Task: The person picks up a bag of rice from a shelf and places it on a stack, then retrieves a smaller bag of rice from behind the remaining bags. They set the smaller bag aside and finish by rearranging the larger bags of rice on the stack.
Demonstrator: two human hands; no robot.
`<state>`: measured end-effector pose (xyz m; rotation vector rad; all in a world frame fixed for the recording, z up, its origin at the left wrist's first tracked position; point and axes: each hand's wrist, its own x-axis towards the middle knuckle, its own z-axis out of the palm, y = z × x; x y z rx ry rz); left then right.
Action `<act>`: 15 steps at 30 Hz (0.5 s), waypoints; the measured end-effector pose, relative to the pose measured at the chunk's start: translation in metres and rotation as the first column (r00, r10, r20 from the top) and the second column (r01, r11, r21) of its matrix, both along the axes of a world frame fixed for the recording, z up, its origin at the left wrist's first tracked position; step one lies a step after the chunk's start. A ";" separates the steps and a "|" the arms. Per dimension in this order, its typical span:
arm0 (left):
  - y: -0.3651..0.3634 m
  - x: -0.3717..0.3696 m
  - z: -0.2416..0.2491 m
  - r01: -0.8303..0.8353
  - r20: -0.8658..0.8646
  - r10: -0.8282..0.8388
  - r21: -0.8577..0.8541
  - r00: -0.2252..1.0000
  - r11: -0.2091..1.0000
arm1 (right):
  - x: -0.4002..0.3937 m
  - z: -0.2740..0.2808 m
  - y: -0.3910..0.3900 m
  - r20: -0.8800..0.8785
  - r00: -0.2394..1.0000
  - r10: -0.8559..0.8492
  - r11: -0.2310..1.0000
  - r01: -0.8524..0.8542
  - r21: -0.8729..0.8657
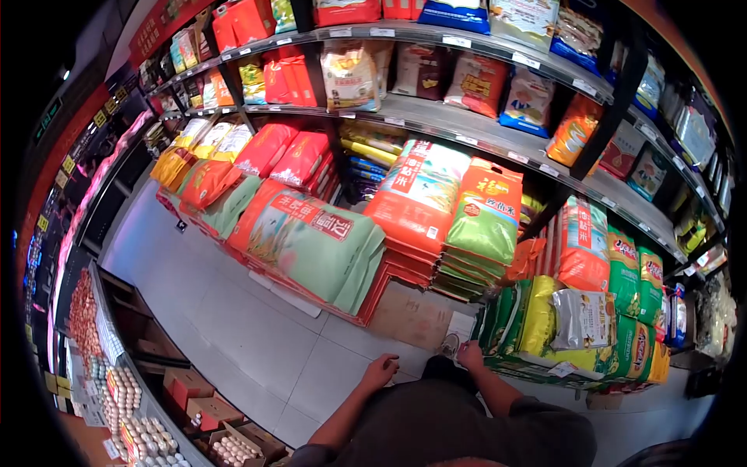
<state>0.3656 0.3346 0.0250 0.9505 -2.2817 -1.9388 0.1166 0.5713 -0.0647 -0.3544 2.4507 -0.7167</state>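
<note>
My left hand [380, 371] hangs in front of my body above the tiled floor, its fingers loosely curled and apart, with nothing in it. My right hand [470, 355] is beside the near left corner of a low stack of green bags [499, 319]; its fingers are small and partly turned away, so what they hold, if anything, is unclear. On that stack lie a yellow bag [538, 317] and a silver-white bag [583, 319]. A flattened cardboard sheet [410, 314] lies on the floor ahead, near my shoe [450, 343].
Large green-and-red rice bags [307, 237] lie stacked ahead left. Red-and-white bags [419, 194] and a green-orange bag [484, 210] top piles ahead. Shelves [436, 121] of packages rise behind. Egg trays [123, 393] stand at lower left, above cardboard boxes [187, 385].
</note>
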 end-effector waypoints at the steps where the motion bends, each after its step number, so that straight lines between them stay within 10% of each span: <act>1: -0.006 0.004 0.013 -0.009 0.002 0.009 -0.003 1.000 1.000 | -0.002 0.054 -0.037 0.416 0.908 0.045 0.996 -0.075 0.057; 3: -0.020 0.005 0.046 -0.173 -0.160 0.166 -0.031 0.973 0.984 | 0.003 0.136 -0.086 0.802 0.505 0.318 0.924 -0.353 -0.144; 5: -0.038 0.002 0.075 -0.301 -0.271 0.286 -0.017 0.919 0.953 | 0.000 0.193 -0.119 0.600 0.265 0.755 0.607 -0.629 -0.486; 7: -0.060 -0.001 0.109 -0.419 -0.429 0.376 -0.006 0.821 0.908 | 0.011 0.288 -0.144 0.275 0.510 0.815 0.568 -0.608 -0.555; 10: -0.087 0.003 0.233 -0.559 -0.642 0.398 -0.058 0.655 0.827 | 0.025 0.406 -0.162 -0.058 0.881 0.469 0.387 -0.264 -0.883; 12: -0.102 0.024 0.318 -0.622 -0.854 0.098 -0.289 0.511 0.728 | 0.047 0.482 -0.162 -0.468 0.884 0.016 0.072 -0.468 -0.881; 13: -0.105 0.033 0.360 -0.711 -0.904 -0.097 -0.390 0.416 0.585 | 0.052 0.486 -0.136 -0.202 0.954 -0.221 0.231 -0.150 -0.961; 14: -0.100 0.049 0.386 -0.791 -0.900 -0.128 -0.428 0.416 0.437 | 0.054 0.522 -0.176 -0.680 0.553 -0.482 -0.122 -0.811 -0.572; 15: -0.117 0.038 0.404 -0.892 -0.899 -0.437 -0.216 0.023 0.398 | 0.075 0.553 -0.198 -0.372 0.694 -0.616 -0.489 -0.707 -0.510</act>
